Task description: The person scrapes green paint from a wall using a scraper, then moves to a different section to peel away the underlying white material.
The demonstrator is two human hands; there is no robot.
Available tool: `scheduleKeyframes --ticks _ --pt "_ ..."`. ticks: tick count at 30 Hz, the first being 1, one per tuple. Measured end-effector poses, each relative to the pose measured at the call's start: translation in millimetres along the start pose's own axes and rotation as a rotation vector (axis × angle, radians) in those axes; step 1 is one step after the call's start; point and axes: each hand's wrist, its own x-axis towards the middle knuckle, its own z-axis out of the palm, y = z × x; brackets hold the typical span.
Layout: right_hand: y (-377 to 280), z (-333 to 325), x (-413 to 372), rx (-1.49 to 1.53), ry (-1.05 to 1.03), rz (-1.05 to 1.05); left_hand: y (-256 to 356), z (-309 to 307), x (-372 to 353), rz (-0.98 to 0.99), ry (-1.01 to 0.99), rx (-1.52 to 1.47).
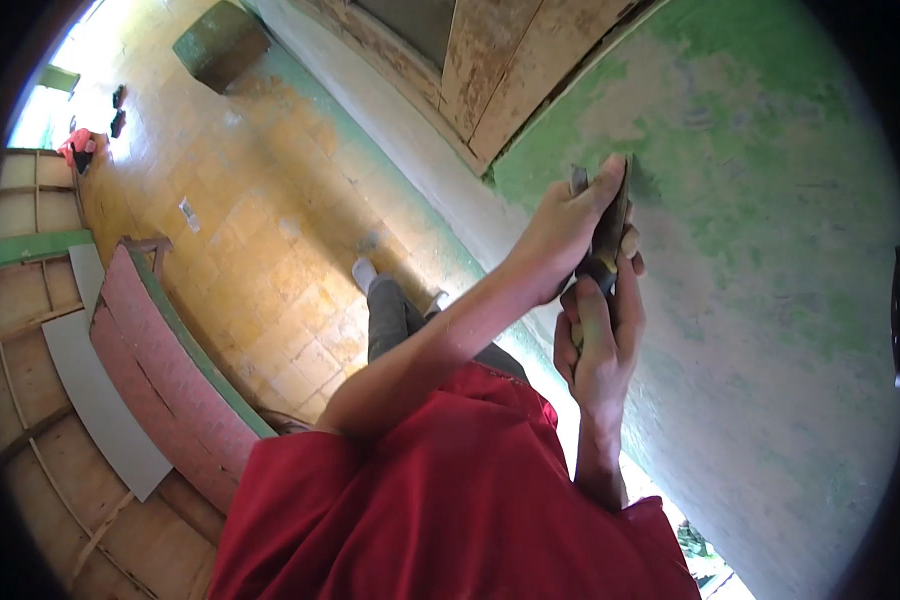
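My left hand (565, 230) is closed around the flat, dull brown blade part of a scraper (610, 232), thumb pressed along it near the top. Below it, my right hand (602, 345) grips the scraper's dark handle, which has a yellowish band. A small grey metal corner (579, 180) sticks out beside the left thumb. Both hands are close together in front of the wall (750, 260), whose green paint is patchy, with pale areas showing. The fingers hide much of the tool.
A wooden door or shutter frame (500, 70) borders the wall above. Yellow floor tiles (260, 250) lie to the left, with a green block (220, 45) at the far end. A pink-and-green wooden panel (160, 350) and a grey board (105, 400) stand at left.
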Motion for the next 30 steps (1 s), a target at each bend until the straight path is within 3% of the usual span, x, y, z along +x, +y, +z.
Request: scheduleKeyframes --ticks 2,4,6,8,10,13,16,20,22,24,26,27,30 --pt "11 -2 -10 -0.003 0.027 0.024 -12 -8 -5 -0.014 -0.037 0.010" --pt "38 -15 -15 -0.074 0.056 0.069 -42 -28 -2 -0.156 0.018 -0.026" --pt "38 -12 -12 -0.103 0.073 0.132 -45 -28 -2 -0.154 0.155 0.017" --pt "49 -7 8 -0.164 0.034 0.029 -31 -36 8 -0.103 0.106 -0.004" --pt "46 -2 9 -0.123 -0.004 0.100 -25 -49 16 -0.050 0.015 -0.024" --pt "41 -3 -1 -0.081 0.058 0.105 -42 -47 13 -0.139 0.054 0.023" --pt "50 -5 20 -0.200 0.003 -0.029 -35 -49 17 -0.066 0.103 0.057" --pt "42 13 33 -0.071 -0.091 0.204 -13 -84 20 -0.049 0.001 -0.074" --pt "50 4 20 -0.131 -0.100 0.199 -14 -94 3 -0.183 0.151 0.075" --pt "61 -9 5 -0.196 -0.102 0.205 -41 -110 -9 -0.114 0.160 0.146" --pt "67 -18 -5 -0.051 0.053 0.245 -68 -109 -21 0.272 0.254 0.405" --pt "61 -19 -7 -0.064 0.061 0.241 -58 -97 -34 0.191 0.132 0.566" --pt "50 -15 -9 -0.118 0.058 0.242 -53 -60 -43 0.157 -0.054 0.624"
